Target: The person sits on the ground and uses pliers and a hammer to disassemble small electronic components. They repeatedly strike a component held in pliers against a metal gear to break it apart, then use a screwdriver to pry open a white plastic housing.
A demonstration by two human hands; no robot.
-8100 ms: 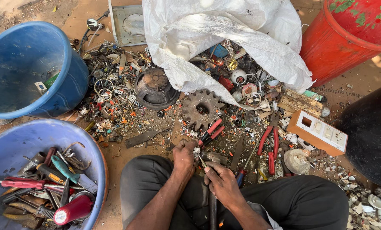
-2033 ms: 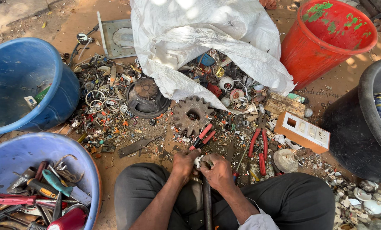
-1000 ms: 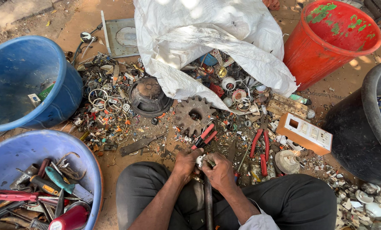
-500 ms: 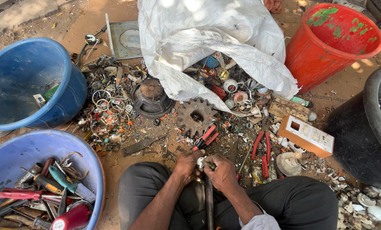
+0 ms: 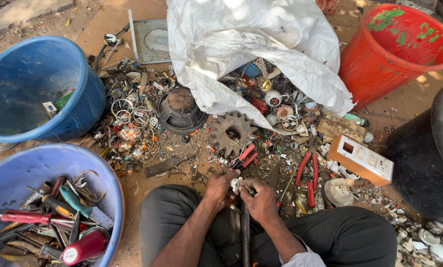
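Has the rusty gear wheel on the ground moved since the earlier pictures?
No. The gear wheel lies in the same place, just below the edge of the white sack and right of the round dark part; only the camera shifted.

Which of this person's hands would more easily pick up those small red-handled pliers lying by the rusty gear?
Probably the left hand: the red-handled pliers lie just ahead of it. The right hand sits slightly farther back. Both hands pinch a small white part, so one must let go first.

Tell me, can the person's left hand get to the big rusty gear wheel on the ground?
Probably yes. The rusty gear wheel lies just beyond the left hand, with only small scrap and the red-handled pliers between them. But that hand and the right hand are both busy holding a small white part.
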